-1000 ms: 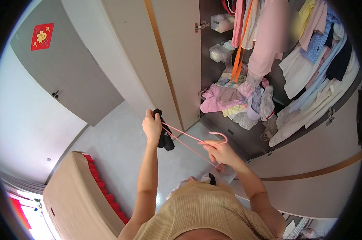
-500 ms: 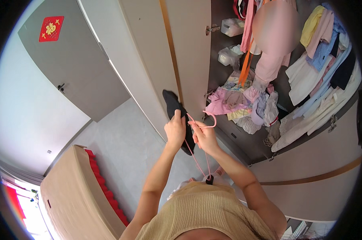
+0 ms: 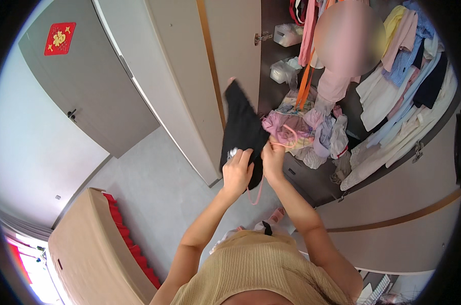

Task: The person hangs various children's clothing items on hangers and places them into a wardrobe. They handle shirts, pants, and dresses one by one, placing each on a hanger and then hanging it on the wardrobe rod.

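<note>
A black garment (image 3: pixel 240 122) hangs spread out in front of me, its upper end reaching toward the wardrobe's pale door; what kind of clothing it is does not show. My left hand (image 3: pixel 237 174) is closed on its lower part, next to a small white patch. Beside it, my right hand (image 3: pixel 272 160) pinches a pink clothes hanger (image 3: pixel 294 136) below the hook, at the garment's right edge. The hook points up to the right, and one end of the hanger dips below the garment. The rest of the hanger is hidden behind the cloth.
An open wardrobe to the right has a heap of folded and crumpled clothes (image 3: pixel 312 132), hanging clothes (image 3: pixel 403 86) and clear plastic bins (image 3: pixel 288 34). A beige bed-like piece (image 3: pixel 93 244) with a red frill stands at left, and a grey door (image 3: pixel 88 71) is beyond.
The black garment has been opened out and raised, from a narrow bunch to a broad sheet. The hanger has swung up and right with my right hand; my left hand has moved slightly right.
</note>
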A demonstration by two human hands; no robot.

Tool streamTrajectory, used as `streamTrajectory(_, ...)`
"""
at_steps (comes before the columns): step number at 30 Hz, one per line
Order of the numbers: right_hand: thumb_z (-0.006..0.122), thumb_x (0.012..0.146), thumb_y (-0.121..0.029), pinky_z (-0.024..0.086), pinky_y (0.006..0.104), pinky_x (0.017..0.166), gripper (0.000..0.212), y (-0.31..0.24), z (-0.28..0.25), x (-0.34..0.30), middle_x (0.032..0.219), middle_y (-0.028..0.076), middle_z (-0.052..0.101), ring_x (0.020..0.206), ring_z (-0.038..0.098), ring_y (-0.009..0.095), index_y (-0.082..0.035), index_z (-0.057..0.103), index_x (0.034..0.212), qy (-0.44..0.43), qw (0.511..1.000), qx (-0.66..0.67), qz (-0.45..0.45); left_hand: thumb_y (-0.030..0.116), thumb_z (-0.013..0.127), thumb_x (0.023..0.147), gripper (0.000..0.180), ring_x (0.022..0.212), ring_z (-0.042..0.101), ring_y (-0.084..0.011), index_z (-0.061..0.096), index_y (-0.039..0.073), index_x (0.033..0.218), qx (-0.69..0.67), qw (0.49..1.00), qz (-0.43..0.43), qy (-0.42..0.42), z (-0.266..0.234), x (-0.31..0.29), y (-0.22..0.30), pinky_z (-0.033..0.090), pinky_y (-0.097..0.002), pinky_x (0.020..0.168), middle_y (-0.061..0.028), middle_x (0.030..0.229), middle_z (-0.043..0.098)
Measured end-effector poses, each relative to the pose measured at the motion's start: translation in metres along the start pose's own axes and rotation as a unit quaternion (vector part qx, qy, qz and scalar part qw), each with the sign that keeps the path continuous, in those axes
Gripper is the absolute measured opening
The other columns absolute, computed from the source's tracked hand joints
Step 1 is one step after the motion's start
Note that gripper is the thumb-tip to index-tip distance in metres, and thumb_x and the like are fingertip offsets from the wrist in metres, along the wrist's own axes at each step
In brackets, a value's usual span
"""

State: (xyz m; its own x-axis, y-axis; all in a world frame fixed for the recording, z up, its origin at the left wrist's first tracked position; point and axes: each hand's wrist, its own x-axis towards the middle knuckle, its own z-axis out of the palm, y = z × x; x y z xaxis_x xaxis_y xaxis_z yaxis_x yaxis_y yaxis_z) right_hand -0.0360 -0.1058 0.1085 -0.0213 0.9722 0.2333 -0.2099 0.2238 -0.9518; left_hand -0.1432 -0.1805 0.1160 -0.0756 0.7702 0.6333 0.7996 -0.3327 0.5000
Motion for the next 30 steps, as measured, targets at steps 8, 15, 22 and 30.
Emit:
streamTrajectory(8,0.050,0.102,-0.024,0.041,0.0259,0.044,0.028,-0.039,-0.014,0.020,0.060,0.005,0.059,0.048,0.055,0.011,-0.003,0.054,0.082,-0.042,0.999,-0.015,-0.017,-0.003,0.061,0.076,0.033,0.096,0.056,-0.0309,0.064,0.008,0.107,0.094,0.985,0.141,-0.031,0.000,-0.008,-0.014,0.045,-0.0423,0.086,-0.0133,0.119,0.056)
streamTrajectory(15,0.057,0.097,-0.030,0.039,0.0427,0.050,0.046,-0.042,-0.028,0.064,0.056,0.018,0.055,0.050,0.056,0.035,0.001,0.053,0.063,0.089,0.930,-0.299,-0.193,0.009,0.061,0.081,0.018,0.084,0.060,-0.0258,0.066,0.007,0.098,0.118,0.960,0.211,-0.143,0.026,-0.036,-0.013,0.047,-0.0382,0.082,-0.0071,0.085,0.057)
streamTrajectory(22,0.056,0.096,-0.033,0.041,0.0508,0.057,0.044,-0.043,-0.032,0.103,0.062,0.021,0.058,0.062,0.059,0.042,0.000,0.058,0.067,0.152,0.880,-0.412,-0.180,0.013,0.065,0.084,0.011,0.061,0.060,-0.0224,0.065,0.006,0.092,-0.016,0.938,0.283,-0.198,0.025,-0.029,0.008,0.049,-0.0331,0.065,-0.0047,0.063,0.057)
streamTrajectory(30,0.053,0.096,-0.033,0.049,0.0518,0.064,0.041,-0.015,-0.035,0.126,0.070,0.021,0.065,0.071,0.064,0.043,-0.001,0.065,0.074,0.118,0.857,-0.483,-0.134,0.013,0.070,0.085,0.018,0.050,0.054,-0.0269,0.062,0.005,0.071,-0.146,0.939,0.272,-0.154,0.014,-0.018,0.030,0.045,-0.0368,0.051,-0.0084,0.057,0.054)
